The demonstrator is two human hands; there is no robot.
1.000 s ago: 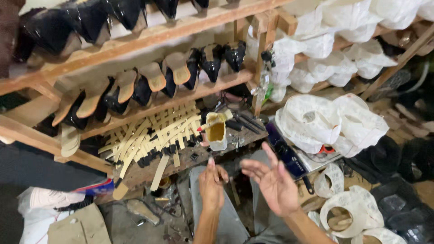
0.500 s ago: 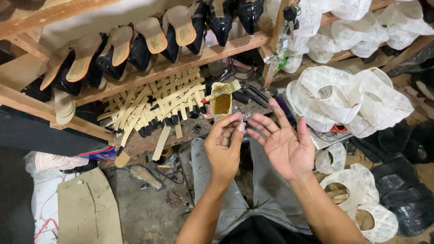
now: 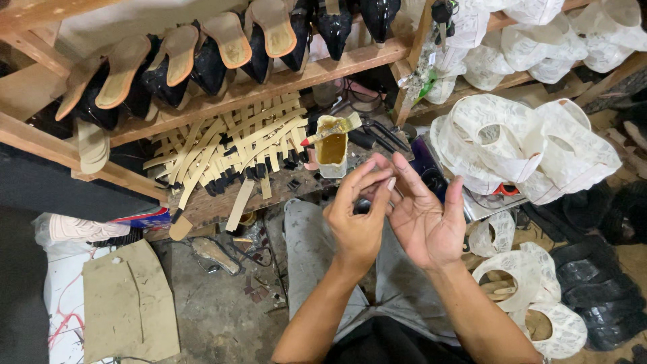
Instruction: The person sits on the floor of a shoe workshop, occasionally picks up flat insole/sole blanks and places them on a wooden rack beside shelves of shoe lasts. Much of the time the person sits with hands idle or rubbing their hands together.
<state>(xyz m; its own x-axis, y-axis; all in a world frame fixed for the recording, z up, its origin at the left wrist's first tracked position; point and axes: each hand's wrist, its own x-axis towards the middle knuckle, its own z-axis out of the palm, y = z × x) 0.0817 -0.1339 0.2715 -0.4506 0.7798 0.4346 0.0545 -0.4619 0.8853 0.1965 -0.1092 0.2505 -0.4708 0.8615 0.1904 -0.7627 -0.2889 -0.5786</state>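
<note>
Since the earlier frame: left hand [image 3: 357, 226] and right hand [image 3: 424, 222] now meet, left fingers [image 3: 377, 185] pinching at the right fingertips, nothing visible between. Glue pot [image 3: 332, 152] with brush [image 3: 330, 129] just beyond.

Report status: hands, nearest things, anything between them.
Left hand and right hand together, fingers touching, nothing visibly held. Glue pot with brush just beyond. Nothing between.

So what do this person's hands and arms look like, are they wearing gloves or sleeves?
No gloves. The left hand and right hand are both bare, and the forearms are uncovered with no sleeves in view. No rings, watch or bracelets show. Grey trousers cover the legs below.
</note>
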